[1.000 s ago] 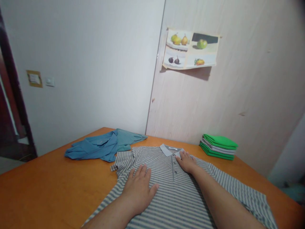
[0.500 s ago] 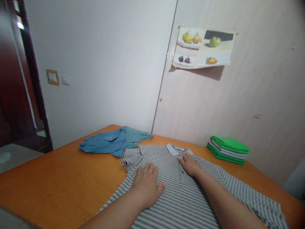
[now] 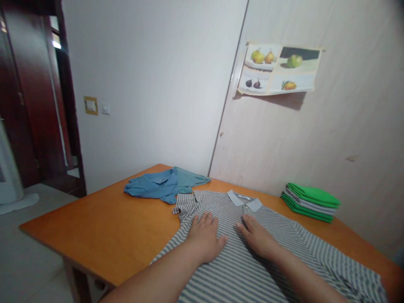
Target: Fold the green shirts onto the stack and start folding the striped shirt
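A grey and white striped polo shirt [image 3: 230, 269] lies spread on the orange-brown table, its pale grey collar [image 3: 236, 198] toward the wall. My left hand [image 3: 206, 237] rests flat on the left side of the chest, fingers spread and nothing in them. Lower on the button placket, my right hand [image 3: 257, 236] touches the fabric with its fingers stretched out and the thumb apart. The left sleeve in view is bunched near the shoulder. On the right, the other sleeve [image 3: 344, 248] extends out with folds at its lower edge.
A crumpled blue shirt [image 3: 154, 187] lies at the table's [image 3: 94, 227] back left. Folded green and grey clothes [image 3: 311, 202] are stacked at the back right, near the wall. A fruit poster [image 3: 279, 69] hangs above. A dark red door [image 3: 31, 92] stands at left.
My right hand has slid down from the collar along the placket, uncovering the collar. My left hand stays flat on the chest. The view has swung somewhat to the left.
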{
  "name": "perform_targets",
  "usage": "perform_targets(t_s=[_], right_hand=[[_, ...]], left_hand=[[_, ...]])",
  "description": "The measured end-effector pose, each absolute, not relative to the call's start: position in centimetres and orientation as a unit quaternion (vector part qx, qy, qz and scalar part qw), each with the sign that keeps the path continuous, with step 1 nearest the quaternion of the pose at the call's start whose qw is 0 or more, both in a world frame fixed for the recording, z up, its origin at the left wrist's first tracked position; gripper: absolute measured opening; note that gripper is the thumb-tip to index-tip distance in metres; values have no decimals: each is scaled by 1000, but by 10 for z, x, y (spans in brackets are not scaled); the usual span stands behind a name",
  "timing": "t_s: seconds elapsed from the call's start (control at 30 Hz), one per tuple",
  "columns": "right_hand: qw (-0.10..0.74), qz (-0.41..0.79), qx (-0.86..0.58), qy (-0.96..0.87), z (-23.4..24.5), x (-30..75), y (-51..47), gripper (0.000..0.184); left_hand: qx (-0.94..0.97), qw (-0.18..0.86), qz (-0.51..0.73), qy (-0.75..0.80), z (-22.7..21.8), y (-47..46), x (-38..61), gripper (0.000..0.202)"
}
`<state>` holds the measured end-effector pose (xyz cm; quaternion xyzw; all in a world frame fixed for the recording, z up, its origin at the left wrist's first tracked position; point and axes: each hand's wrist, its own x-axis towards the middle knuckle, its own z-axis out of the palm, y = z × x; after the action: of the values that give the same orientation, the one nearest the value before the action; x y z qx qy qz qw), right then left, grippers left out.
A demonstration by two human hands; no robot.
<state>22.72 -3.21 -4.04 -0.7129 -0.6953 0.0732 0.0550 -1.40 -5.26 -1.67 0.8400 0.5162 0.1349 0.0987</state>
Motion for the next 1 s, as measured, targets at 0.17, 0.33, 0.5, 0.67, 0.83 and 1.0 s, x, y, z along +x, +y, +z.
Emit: perform_targets(t_s=[0.17, 0.33, 0.5, 0.67, 0.83, 1.0], right_hand=[[33, 22, -720, -692, -43, 215, -55, 82], [35, 12, -723, -690, -42, 211, -57, 81], [40, 12, -722, -691, -46, 212, -53, 82], [54, 12, -718, -694, -49, 211, -51, 82], [72, 16, -717, -693, -49, 207, -51, 82], [81, 20, -718, -691, -49, 205, -50, 81]], left_hand=[[842, 105, 151, 507, -18, -50, -16, 76], [843, 80, 223, 483, -19, -46, -23, 57], [775, 60, 360, 516, -2, -34, -38, 32], [681, 65, 354, 638, 20, -2, -77, 28], [628, 59, 277, 725, 22, 30, -116, 25], [608, 84, 213, 760, 12, 54, -127, 29]])
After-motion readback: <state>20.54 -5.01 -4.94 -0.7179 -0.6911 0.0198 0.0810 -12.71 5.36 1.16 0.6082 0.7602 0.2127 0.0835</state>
